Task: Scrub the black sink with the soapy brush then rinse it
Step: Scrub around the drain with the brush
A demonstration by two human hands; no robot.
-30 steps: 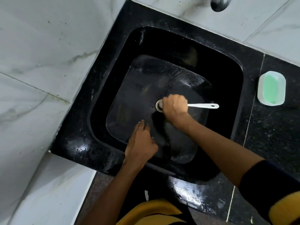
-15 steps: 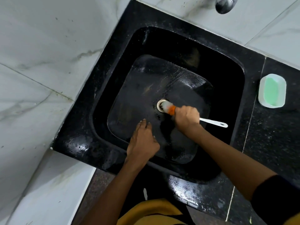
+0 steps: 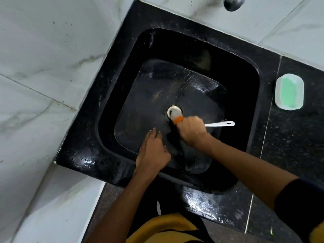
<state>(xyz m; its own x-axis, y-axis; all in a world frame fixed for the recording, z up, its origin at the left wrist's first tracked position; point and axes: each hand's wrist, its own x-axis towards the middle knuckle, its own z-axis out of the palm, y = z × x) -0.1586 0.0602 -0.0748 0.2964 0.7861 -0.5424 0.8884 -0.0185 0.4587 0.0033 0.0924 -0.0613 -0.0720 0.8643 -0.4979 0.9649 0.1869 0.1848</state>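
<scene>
The black sink is a square basin with a wet, glossy floor and a white-ringed drain near its middle. My right hand grips a white-handled brush. The brush's orange-and-white head lies over the drain and its handle sticks out to the right. My left hand rests flat on the basin floor near the front wall, fingers straight and pointing away from me.
A black granite counter surrounds the basin, wet at the front. On it at the right stands a white soap dish with green soap. A metal tap spout hangs at the top. White marble walls stand left and behind.
My right hand slid back toward me off the drain, uncovering the brush's orange-and-white head, then kept scrubbing beside the drain. My left hand stayed flat in place.
</scene>
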